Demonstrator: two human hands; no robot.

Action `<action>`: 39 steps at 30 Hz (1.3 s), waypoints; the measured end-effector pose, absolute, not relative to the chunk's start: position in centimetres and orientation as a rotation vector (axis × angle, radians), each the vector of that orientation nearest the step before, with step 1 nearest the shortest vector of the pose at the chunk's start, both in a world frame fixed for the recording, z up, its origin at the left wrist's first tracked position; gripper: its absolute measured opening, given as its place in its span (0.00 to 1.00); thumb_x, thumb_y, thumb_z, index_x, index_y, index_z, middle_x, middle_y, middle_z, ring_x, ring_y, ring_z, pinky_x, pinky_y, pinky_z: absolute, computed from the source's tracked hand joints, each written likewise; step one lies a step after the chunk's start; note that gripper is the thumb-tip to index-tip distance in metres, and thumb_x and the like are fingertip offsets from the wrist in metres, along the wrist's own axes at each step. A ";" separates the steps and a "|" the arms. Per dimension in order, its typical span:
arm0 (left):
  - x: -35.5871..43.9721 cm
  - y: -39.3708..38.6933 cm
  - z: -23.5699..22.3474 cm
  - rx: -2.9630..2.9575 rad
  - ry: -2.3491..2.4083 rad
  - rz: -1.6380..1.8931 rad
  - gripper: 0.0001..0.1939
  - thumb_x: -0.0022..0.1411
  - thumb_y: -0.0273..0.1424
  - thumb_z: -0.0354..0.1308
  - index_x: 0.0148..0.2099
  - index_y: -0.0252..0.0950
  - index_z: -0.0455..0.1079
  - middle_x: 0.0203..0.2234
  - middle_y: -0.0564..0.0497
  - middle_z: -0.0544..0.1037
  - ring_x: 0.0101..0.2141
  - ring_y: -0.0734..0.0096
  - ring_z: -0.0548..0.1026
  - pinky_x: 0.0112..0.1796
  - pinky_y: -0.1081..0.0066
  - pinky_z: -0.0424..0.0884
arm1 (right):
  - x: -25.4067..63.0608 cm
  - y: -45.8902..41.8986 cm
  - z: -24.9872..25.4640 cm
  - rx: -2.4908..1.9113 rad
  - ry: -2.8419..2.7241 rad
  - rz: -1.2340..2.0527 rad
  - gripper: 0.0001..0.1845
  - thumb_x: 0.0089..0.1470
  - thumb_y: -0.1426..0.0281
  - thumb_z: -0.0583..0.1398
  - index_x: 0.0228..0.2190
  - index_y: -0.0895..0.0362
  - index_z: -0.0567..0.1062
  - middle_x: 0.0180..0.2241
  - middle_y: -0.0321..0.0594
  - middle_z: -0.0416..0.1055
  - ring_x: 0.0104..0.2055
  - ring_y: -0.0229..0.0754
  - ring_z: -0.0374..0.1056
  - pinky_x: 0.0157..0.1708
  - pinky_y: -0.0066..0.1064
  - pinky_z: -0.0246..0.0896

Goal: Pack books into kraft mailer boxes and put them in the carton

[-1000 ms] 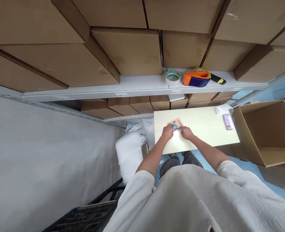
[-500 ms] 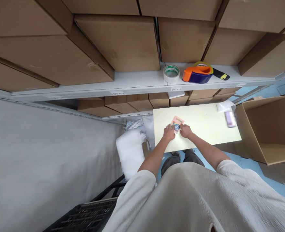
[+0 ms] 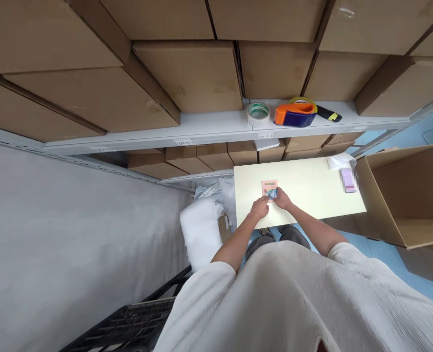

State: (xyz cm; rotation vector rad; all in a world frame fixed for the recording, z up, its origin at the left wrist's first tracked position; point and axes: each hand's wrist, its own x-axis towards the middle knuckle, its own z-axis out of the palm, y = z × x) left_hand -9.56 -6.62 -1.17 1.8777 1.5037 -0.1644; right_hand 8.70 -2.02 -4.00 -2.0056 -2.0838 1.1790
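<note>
A small pink printed booklet or card (image 3: 269, 184), with a blue picture or packet on its lower half, lies on the pale yellow tabletop (image 3: 304, 190). I cannot tell whether the blue part is printed or a separate piece. My left hand (image 3: 260, 208) has its fingers closed at the lower left edge, fingertips touching the blue part. Along the right edge my right hand (image 3: 283, 199) pinches it, thumb and fingers close together. Both hands hide the booklet's lower corners.
On the grey shelf (image 3: 216, 122) sit a tape roll (image 3: 258, 115), an orange and blue tape dispenser (image 3: 295, 115) and a black-handled tool (image 3: 328, 114). A purple pack (image 3: 348, 180) lies at the table's right end, beside an open carton (image 3: 407, 195). White wrapping (image 3: 201, 232) stands left.
The pink booklet has turned from a slant to nearly square with the table. My left hand has slid lower along it, and my right hand has shifted only slightly.
</note>
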 end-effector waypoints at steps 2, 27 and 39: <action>-9.4 -6.7 -1.4 1.863 1.486 -0.183 0.34 0.73 0.29 0.54 0.78 0.38 0.58 0.77 0.39 0.62 0.72 0.51 0.66 0.69 0.56 0.65 | 8.8 -2.6 -4.1 -2.027 -1.984 1.215 0.38 0.62 0.72 0.60 0.71 0.56 0.61 0.61 0.55 0.77 0.57 0.55 0.78 0.56 0.43 0.74; -7.9 -7.0 -0.5 1.632 1.612 0.046 0.34 0.74 0.44 0.59 0.76 0.39 0.59 0.68 0.39 0.75 0.64 0.49 0.76 0.59 0.59 0.73 | 7.5 -2.3 -3.2 -2.007 -1.499 1.477 0.11 0.64 0.66 0.61 0.42 0.56 0.81 0.43 0.45 0.84 0.45 0.46 0.80 0.44 0.32 0.71; -11.9 -5.0 -1.3 1.235 1.948 0.329 0.15 0.75 0.26 0.52 0.54 0.39 0.79 0.46 0.43 0.86 0.49 0.57 0.83 0.47 0.68 0.74 | 6.7 -1.6 -1.6 -1.866 -1.714 1.024 0.21 0.70 0.62 0.54 0.56 0.54 0.80 0.53 0.48 0.76 0.53 0.50 0.73 0.60 0.41 0.68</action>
